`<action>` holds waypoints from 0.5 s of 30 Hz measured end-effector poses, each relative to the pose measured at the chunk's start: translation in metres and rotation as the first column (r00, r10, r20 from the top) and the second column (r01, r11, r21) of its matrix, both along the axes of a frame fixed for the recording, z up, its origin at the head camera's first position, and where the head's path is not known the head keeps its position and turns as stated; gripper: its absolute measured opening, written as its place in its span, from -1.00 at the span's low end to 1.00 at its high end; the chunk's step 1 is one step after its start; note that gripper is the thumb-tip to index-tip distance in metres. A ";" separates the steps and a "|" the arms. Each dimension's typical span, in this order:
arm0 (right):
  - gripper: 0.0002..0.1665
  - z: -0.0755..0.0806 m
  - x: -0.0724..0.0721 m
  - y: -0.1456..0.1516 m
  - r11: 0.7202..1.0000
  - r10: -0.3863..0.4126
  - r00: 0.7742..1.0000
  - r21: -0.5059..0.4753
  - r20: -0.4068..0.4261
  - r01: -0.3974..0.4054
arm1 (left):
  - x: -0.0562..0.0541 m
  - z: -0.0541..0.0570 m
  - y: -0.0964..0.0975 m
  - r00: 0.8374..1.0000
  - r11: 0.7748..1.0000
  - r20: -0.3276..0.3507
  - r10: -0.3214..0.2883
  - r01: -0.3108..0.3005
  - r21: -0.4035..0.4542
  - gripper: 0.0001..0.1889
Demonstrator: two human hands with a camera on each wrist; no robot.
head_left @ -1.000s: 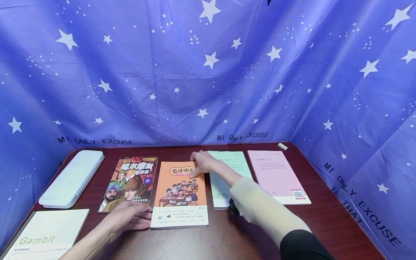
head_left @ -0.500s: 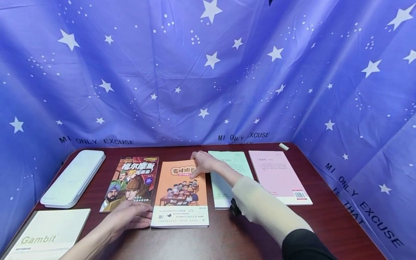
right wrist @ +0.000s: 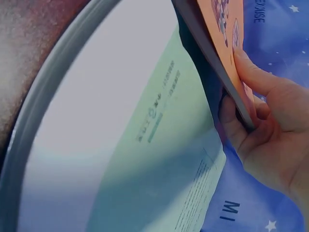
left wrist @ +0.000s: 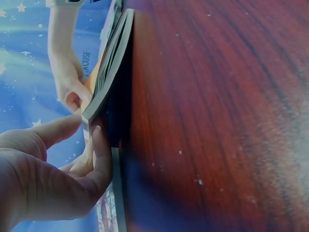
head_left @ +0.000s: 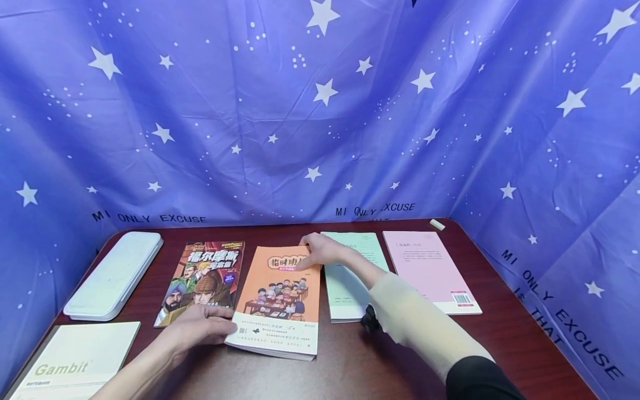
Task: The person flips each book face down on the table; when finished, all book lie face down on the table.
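Observation:
An orange book point(head_left: 280, 294) with a cartoon classroom cover is tilted, raised off the table at its left side. My left hand point(head_left: 200, 328) pinches its near left corner; in the left wrist view, the thumb point(left wrist: 63, 129) is at the spine edge and the fingers curl beneath. At the far right corner my right hand point(head_left: 322, 250) grips it, thumb on the cover and fingers point(right wrist: 234, 123) underneath. To the left lies a detective comic-style book point(head_left: 202, 280), partly behind my left hand. A green book point(head_left: 350, 300) lies to the right, partly covered by my right forearm.
A pink book point(head_left: 430, 266) lies at the right, with a small whitish block point(head_left: 437, 224) behind it. At the left are a white case point(head_left: 112, 275) and a Gambit notebook point(head_left: 75, 355). A blue star-printed curtain point(head_left: 280, 111) surrounds the dark red table point(head_left: 520, 339).
The orange book has gone from lying flat to lifted and tilted, its near edge shifted toward me. My left hand has moved from beside it to pinching its corner.

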State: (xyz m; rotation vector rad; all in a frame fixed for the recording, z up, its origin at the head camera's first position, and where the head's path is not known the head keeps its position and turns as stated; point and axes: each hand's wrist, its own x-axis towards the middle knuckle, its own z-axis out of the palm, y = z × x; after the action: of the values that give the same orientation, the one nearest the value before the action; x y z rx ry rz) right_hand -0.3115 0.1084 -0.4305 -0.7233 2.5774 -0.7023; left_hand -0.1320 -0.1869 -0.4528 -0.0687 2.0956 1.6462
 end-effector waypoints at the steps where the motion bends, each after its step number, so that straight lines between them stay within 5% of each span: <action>1: -0.52 0.000 0.000 0.002 1.000 -0.006 1.000 -0.022 0.007 0.006 | -0.001 0.001 -0.001 1.000 1.000 -0.009 -0.009 0.009 0.002 -0.39; 4: -0.61 0.001 0.002 0.009 0.996 -0.029 0.999 -0.087 0.021 0.031 | -0.003 0.004 -0.004 0.999 1.000 -0.036 -0.004 0.004 0.001 -0.37; 8: -0.69 0.002 0.005 0.018 0.981 -0.075 0.996 -0.175 0.043 0.081 | -0.005 0.011 -0.003 0.993 0.995 -0.071 0.099 -0.100 -0.020 -0.41; 15: -0.57 0.004 0.017 0.037 0.906 -0.161 0.974 -0.368 0.159 0.209 | -0.012 0.024 0.007 0.944 0.954 -0.169 0.282 -0.295 -0.057 -0.50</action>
State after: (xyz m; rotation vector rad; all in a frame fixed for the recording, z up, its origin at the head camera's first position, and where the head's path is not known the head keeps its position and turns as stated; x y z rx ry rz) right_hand -0.2943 0.1458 -0.4263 -0.5239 2.4380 -1.2961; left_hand -0.1443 -0.1795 -0.4289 -0.2935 2.3667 1.7818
